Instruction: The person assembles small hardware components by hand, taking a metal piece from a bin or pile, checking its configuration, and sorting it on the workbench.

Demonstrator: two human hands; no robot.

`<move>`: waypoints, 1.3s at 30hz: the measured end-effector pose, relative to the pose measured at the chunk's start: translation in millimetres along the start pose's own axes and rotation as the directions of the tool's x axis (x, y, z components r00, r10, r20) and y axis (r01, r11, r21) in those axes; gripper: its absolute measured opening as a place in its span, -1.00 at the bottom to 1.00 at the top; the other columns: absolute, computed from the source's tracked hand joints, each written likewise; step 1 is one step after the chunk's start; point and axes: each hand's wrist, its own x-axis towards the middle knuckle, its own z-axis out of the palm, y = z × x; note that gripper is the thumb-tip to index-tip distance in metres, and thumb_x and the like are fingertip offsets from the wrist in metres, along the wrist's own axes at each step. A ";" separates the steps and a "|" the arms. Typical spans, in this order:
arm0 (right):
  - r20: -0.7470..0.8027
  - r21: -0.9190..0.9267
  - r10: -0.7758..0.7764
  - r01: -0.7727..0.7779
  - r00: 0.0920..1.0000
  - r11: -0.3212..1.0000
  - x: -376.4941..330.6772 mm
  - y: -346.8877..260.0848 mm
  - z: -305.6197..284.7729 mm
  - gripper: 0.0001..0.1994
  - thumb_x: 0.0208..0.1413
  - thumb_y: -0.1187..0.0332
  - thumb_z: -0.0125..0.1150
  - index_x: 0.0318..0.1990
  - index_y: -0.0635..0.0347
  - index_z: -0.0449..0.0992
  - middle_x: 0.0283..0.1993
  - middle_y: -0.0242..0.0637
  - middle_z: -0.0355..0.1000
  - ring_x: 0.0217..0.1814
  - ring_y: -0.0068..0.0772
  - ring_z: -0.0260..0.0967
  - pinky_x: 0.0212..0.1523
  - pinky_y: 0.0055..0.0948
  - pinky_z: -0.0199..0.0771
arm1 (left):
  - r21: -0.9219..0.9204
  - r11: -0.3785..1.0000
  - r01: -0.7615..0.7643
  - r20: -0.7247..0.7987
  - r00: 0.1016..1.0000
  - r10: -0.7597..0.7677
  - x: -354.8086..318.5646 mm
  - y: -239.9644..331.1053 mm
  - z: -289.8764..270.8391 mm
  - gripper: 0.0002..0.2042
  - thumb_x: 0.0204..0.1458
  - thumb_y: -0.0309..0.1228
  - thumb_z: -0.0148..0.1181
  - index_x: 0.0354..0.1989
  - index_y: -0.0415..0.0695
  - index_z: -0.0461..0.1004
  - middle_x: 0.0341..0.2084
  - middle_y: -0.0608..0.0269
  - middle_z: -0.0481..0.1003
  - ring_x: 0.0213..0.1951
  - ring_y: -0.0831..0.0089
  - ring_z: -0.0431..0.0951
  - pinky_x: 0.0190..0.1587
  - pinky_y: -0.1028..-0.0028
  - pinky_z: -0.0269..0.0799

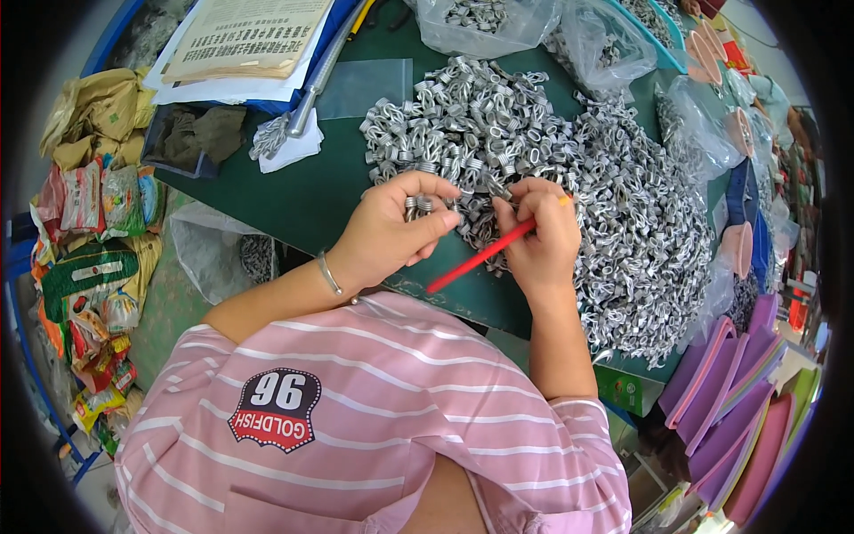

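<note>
- Several small metal coils (pixel 420 205) sit pinched in the left hand (pixel 391 233), fingers closed on them at the pile's (pixel 569 178) near edge.
- Right hand (pixel 541 240) grips a red stick (pixel 480 256), fingers curled shut.
- Coils look light, stiff and tangle-prone; best pinched at the sides.
- Green table (pixel 294 196); clear bags (pixel 480 22) behind.

Small silvery metal coiled clips (pixel 421 204) sitting clustered between fingers of left hand (pixel 391 233), just above edge of green table (pixel 294 200). Slim red stick with yellow tip (pixel 485 255) lying pinched in right hand (pixel 538 240), slanting from upper right down toward lower left, lower end jutting free. Big heap of identical silvery metal clips (pixel 569 187) spreading across table, touching both hands.
</note>
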 end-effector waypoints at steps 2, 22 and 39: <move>-0.045 0.398 0.185 -0.152 0.982 0.905 -8.0 -1.3 3.1 -0.69 -0.25 0.64 0.28 -0.56 0.17 0.19 -0.43 -0.26 0.38 -0.50 -0.42 0.30 -0.49 -0.51 0.29 | 0.081 0.996 -0.027 -0.003 1.000 0.027 0.1 3.6 5.6 -0.69 0.00 -0.53 0.10 -0.05 -0.23 0.30 -0.49 0.32 0.38 -0.64 0.71 0.31 -0.68 0.74 0.16; -0.089 0.875 0.327 -0.083 0.941 0.477 -28.8 -18.9 4.9 -0.66 -0.18 0.67 0.24 -0.45 0.18 0.13 -0.18 0.00 0.34 -0.27 -0.43 0.33 -0.27 -0.52 0.43 | 0.130 0.960 -0.247 0.112 0.966 0.233 -6.6 5.4 7.7 -0.82 -0.01 -0.55 0.11 -0.21 -0.27 0.42 -0.52 0.28 0.42 -0.65 0.71 0.31 -0.62 0.72 0.18; 0.045 0.604 0.408 -0.350 0.912 0.716 -2.3 -20.9 -9.8 -0.76 0.14 0.49 -0.11 -0.06 0.31 0.39 -0.65 -0.47 0.24 -0.67 -0.74 0.11 -0.63 -0.70 0.14 | -0.465 0.884 -0.046 0.313 0.925 0.213 -50.5 6.6 -111.0 -0.82 0.00 -0.36 0.04 -0.36 -0.24 0.33 -0.61 0.21 0.21 -0.69 0.50 0.26 -0.77 0.64 0.09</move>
